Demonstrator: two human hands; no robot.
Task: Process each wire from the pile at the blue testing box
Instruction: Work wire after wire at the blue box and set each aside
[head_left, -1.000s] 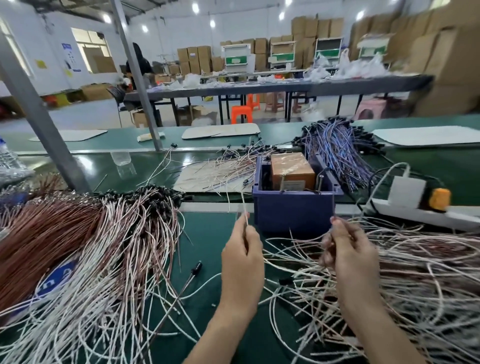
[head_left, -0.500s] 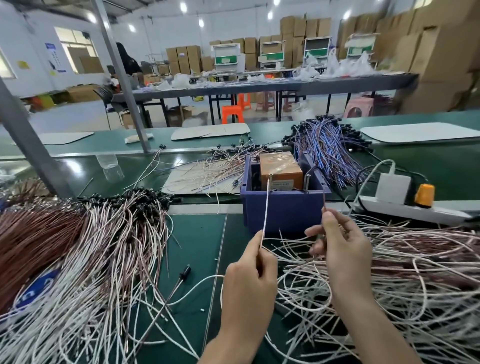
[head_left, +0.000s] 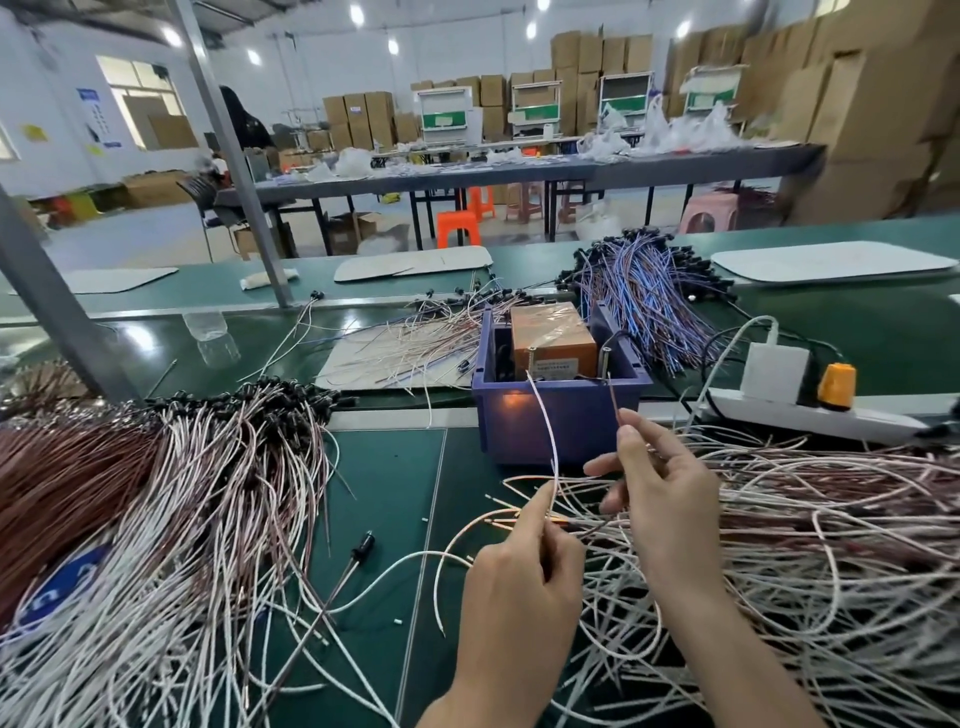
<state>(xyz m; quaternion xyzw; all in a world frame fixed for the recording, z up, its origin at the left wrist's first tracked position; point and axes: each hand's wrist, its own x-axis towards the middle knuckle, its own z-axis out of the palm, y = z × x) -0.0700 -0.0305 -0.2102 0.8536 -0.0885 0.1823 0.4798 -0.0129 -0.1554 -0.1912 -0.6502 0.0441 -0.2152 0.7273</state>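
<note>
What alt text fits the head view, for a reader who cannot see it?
The left hand pinches a white wire and the right hand a reddish wire, both ends up at the blue testing box on a green bench. A neat pile lies left, a tangled pile right.

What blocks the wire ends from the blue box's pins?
Nothing visible. The left hand pinches the white end, the right hand the brown end; both reach over the blue box front wall toward its metal pins.
</note>
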